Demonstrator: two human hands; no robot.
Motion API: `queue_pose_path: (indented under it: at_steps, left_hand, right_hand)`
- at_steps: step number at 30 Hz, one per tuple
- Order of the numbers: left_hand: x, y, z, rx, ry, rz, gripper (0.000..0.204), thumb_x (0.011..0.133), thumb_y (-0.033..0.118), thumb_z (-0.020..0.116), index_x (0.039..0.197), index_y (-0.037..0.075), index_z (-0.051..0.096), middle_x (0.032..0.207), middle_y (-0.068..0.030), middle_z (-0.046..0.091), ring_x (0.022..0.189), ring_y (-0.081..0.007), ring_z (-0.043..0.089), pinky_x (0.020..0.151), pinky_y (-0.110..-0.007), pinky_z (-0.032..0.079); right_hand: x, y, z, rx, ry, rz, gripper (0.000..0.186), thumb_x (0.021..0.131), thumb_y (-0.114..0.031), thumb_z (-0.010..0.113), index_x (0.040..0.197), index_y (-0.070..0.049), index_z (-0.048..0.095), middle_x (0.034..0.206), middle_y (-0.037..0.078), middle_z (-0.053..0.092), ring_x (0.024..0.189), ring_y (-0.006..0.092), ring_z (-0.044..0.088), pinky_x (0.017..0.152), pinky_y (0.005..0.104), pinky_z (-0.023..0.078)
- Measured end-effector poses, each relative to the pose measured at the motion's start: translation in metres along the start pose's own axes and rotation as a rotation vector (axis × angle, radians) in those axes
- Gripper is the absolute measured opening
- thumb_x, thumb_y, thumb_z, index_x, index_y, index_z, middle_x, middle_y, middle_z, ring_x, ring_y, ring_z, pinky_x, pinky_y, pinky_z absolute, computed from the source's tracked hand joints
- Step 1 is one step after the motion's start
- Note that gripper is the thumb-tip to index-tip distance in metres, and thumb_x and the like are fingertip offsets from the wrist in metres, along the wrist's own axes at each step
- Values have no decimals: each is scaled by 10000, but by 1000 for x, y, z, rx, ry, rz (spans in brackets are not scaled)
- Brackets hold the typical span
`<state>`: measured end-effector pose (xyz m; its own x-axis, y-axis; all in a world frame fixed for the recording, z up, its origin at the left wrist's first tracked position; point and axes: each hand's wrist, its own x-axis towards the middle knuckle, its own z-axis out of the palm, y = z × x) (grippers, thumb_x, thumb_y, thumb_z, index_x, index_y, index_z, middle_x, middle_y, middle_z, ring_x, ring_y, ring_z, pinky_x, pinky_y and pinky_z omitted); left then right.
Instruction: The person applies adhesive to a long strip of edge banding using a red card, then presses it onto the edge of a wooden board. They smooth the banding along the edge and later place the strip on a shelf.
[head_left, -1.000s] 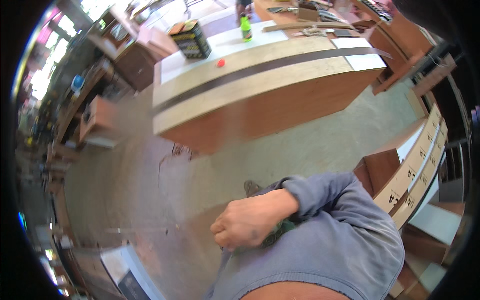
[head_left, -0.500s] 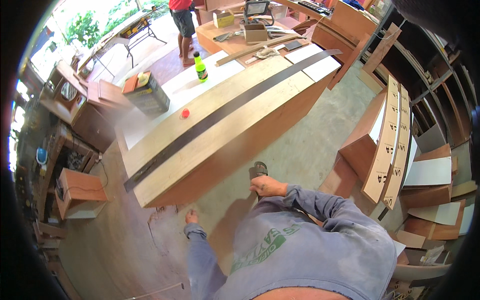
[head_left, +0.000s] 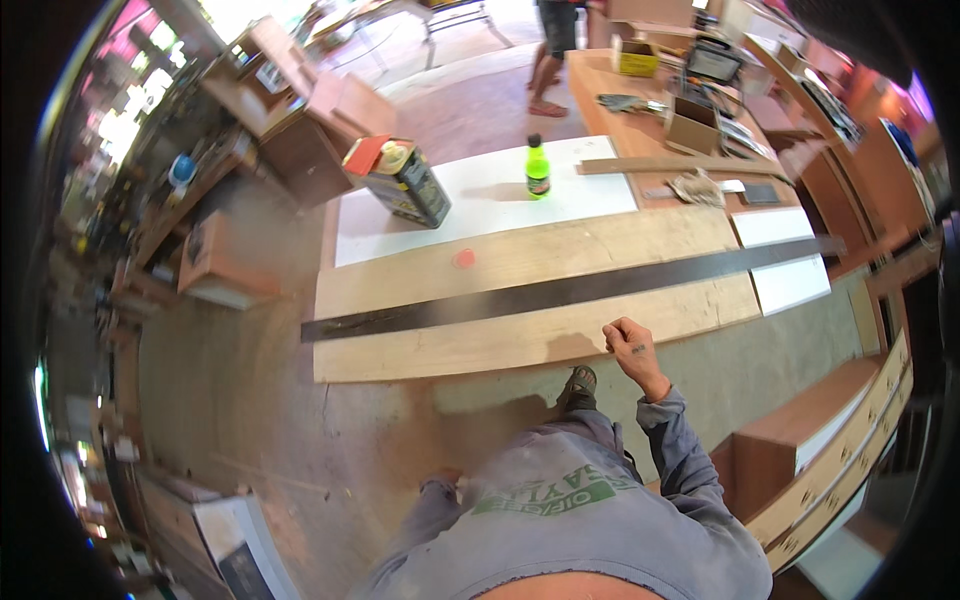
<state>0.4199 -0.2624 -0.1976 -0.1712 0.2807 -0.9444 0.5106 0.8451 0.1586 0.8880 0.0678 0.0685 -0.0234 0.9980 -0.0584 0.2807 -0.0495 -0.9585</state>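
My right hand (head_left: 634, 354) is lifted at the near edge of the workbench, its fingers curled into a fist with nothing showing in it. Low beside my body, my left hand (head_left: 447, 476) is blurred, and its fingers cannot be made out. A long dark strip (head_left: 520, 294) lies lengthwise over pale plywood (head_left: 420, 358), just beyond my right hand. Farther back on the plywood is a small red cap (head_left: 464, 259). Behind it, a green bottle (head_left: 538, 172) with a dark top stands on a white panel (head_left: 480, 212), right of a rectangular metal can (head_left: 408, 186).
At the back right, a wooden table (head_left: 600, 75) bears a yellow box (head_left: 635, 58), an open carton (head_left: 692, 124) and a crumpled rag (head_left: 698, 187). Another person (head_left: 552, 55) stands beyond. Long boards (head_left: 840, 465) lie at my right; a wooden box (head_left: 225, 262) is at the left.
My view has turned left and come nearer the bench. My right hand has risen from beside my leg to the bench edge, still fisted. My left hand has drawn back toward my body.
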Motion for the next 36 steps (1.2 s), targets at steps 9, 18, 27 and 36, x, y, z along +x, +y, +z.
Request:
queue_pose_path:
  at_steps: [9,18,27,36]
  left_hand:
    - [-24,222,12,-266,452,429,593,971,464,627,1395,51,605,1355,-226,645,1237,-385,620,1055,-431,470]
    - [-74,145,-6,-479,758,205,368,912,289,685,1152,14,724,905,-182,759,831,-302,740,763,-417,561]
    - [-112,80,-228,-850,1335,236,273,958,240,676,1095,17,752,712,-109,709,590,-195,657,632,-354,530]
    - [-23,91,-459,-489,1207,633,411,996,357,649,1237,31,716,1170,-211,719,1047,-336,704,901,-406,542]
  right_hand:
    - [166,-108,78,-38,-439,-546,85,926,-76,680,918,6,662,791,173,668,714,303,655,650,373,510]
    - [301,-286,263,-57,-485,-1250,206,871,-179,726,987,-13,685,929,237,698,850,442,679,722,490,539]
    - [337,-320,387,-1120,-472,-834,547,874,-558,708,1014,-33,768,968,214,752,926,408,730,839,491,559]
    - [354,-337,434,-1476,-254,-543,304,901,-224,623,1103,-44,761,1095,253,731,1027,416,722,906,476,566]
